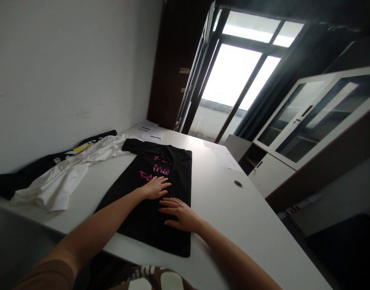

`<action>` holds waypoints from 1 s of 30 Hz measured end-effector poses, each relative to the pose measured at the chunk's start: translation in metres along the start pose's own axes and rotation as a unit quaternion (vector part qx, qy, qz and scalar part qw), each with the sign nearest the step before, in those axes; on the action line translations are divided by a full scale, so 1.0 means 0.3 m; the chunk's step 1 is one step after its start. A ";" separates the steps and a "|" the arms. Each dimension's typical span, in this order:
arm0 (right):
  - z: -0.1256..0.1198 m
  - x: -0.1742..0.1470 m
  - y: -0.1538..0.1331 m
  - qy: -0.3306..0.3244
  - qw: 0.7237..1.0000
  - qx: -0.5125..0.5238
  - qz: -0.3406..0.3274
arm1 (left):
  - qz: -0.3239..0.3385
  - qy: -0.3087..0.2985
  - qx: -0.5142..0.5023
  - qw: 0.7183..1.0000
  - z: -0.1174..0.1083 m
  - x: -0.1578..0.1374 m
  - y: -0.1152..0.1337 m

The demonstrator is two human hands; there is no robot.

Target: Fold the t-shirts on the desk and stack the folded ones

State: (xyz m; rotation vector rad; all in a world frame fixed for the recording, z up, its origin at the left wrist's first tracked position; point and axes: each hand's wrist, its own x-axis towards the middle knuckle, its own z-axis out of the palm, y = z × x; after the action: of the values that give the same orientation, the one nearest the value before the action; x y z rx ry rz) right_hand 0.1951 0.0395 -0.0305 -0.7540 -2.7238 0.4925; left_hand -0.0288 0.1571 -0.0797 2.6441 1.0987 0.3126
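A black T-shirt (139, 209) with pink lettering lies on the white table, its right side folded over toward the middle. My left hand (156, 188) rests flat on the shirt just below the lettering, fingers spread, covering part of the print. Lower and to the right, my right hand (180, 214) lies on the folded-over part with its fingers stretched out. Both hands press on the cloth and neither grips it.
To the left, a crumpled white garment (61, 181) lies beside a black garment with yellow and white patches (82, 148) along the wall. Paper sheets (151, 133) sit at the table's far end. A round cable hole (238, 184) is near the right edge.
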 end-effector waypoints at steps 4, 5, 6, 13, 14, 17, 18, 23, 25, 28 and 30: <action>0.006 -0.006 0.014 0.006 0.999 -0.004 0.040 | -0.006 -0.009 0.005 1.000 -0.002 0.002 0.007; 0.008 -0.008 0.018 0.008 0.999 -0.004 0.047 | -0.005 -0.006 0.006 1.000 0.000 0.002 0.007; 0.009 -0.009 0.023 0.010 0.999 -0.003 0.051 | -0.002 -0.004 0.006 1.000 0.001 0.002 0.007; -0.009 0.002 0.051 0.038 0.998 0.025 0.048 | -0.002 -0.003 0.020 1.000 -0.001 0.004 0.010; -0.012 0.004 0.053 0.042 0.998 0.030 0.046 | -0.001 -0.003 0.022 1.000 -0.004 0.004 0.014; -0.016 0.004 0.057 0.051 0.997 0.039 0.045 | -0.002 -0.007 0.028 1.000 -0.007 0.005 0.026; -0.015 0.004 0.058 0.052 0.997 0.040 0.044 | 0.000 -0.007 0.030 1.000 -0.007 0.004 0.028; -0.005 0.003 0.065 0.061 0.997 0.037 0.038 | 0.003 -0.011 0.036 0.999 -0.008 0.004 0.033; -0.002 0.002 0.067 0.065 0.997 0.038 0.035 | 0.003 -0.013 0.038 0.999 -0.008 0.005 0.033; -0.004 0.002 0.066 0.069 0.996 0.042 0.031 | 0.004 -0.015 0.037 0.999 -0.011 0.008 0.034; -0.010 0.002 0.062 0.071 0.996 0.047 0.029 | 0.001 -0.019 0.033 0.999 -0.017 0.009 0.037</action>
State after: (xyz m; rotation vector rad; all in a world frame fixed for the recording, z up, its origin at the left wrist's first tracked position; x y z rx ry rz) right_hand 0.2038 0.0555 -0.0351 -0.8138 -2.5347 0.5545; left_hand -0.0211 0.1522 -0.0710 2.6970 1.1129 0.2298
